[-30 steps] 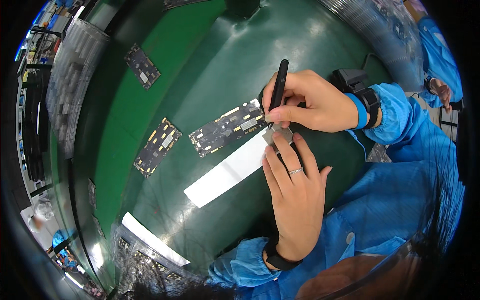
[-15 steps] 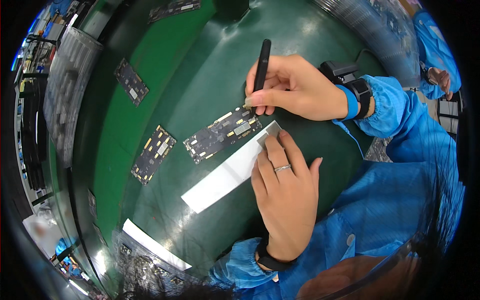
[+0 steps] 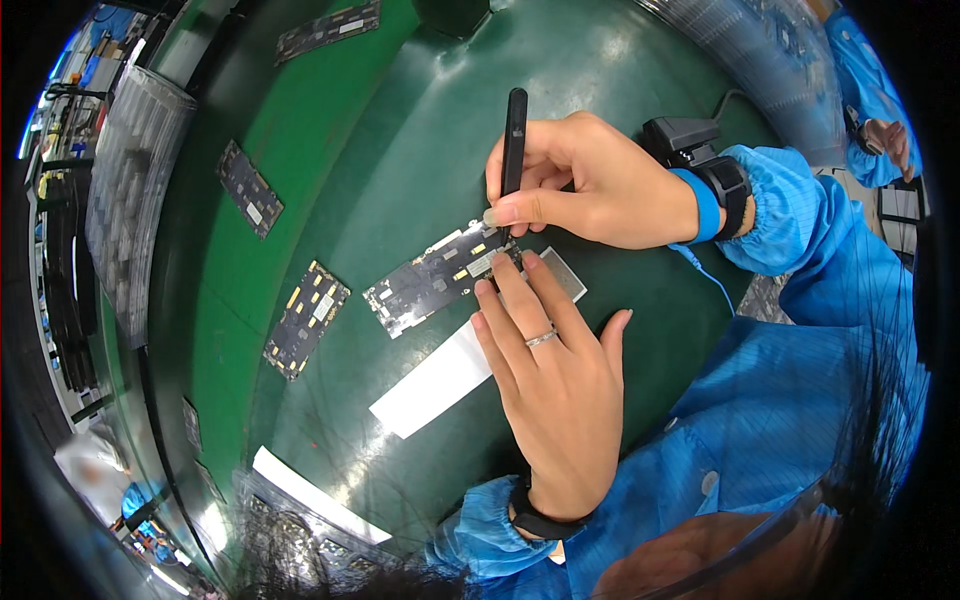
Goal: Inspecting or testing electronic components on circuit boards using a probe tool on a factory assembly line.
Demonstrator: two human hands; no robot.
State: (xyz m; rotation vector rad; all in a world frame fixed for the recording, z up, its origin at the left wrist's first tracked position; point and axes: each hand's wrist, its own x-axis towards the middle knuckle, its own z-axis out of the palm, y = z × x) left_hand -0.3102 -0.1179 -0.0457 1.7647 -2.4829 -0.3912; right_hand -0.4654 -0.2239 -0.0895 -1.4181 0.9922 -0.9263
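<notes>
Slim black tweezers (image 3: 515,140) stand nearly upright in my right hand (image 3: 600,185), pinched between thumb and fingers. Their lower end meets the right end of a dark circuit board (image 3: 425,290) with gold and pale parts; the exact tip is hard to make out. My left hand (image 3: 560,390) lies flat with fingers stretched out, its fingertips at the near right edge of that board. Under those fingers runs a white paper strip (image 3: 435,385); a greyish end piece (image 3: 562,275) shows beyond them.
Another circuit board (image 3: 307,320) lies to the left, with more boards (image 3: 250,190) on the bright green band. Clear plastic trays (image 3: 135,210) stand at far left and far right. A white strip (image 3: 320,495) rests on a tray near the front. Another person's hand (image 3: 885,140) shows at right.
My left hand has shifted up and left, from the strip's end onto the board's edge. The right hand and tweezers have moved slightly, the tweezers now more upright.
</notes>
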